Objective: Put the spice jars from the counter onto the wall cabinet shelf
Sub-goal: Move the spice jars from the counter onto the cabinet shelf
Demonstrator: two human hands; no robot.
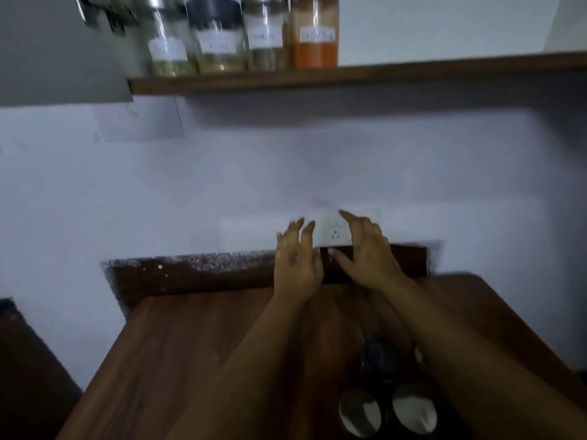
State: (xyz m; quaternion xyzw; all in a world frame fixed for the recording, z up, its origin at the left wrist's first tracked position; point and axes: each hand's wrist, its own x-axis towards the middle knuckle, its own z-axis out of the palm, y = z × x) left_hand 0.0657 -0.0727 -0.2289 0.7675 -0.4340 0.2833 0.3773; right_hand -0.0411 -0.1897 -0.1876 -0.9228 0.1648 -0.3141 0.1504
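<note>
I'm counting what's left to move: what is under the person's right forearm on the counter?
Three jars show beside and under the right forearm: one dark-lidded jar and two shiny-lidded jars. A pale bit peeks out at the arm's edge; whatever else is beneath is covered.

Four labelled glass spice jars stand upright in a row on the wooden shelf (413, 69): a green-filled jar (166, 42), a black-lidded jar (219, 36), a silver-capped jar (265, 36) and an orange-powder jar (315, 33). On the counter (190, 344), three jars remain close together: a dark-lidded jar (381, 357) and two shiny-lidded jars (360, 412) (414, 409).
</note>
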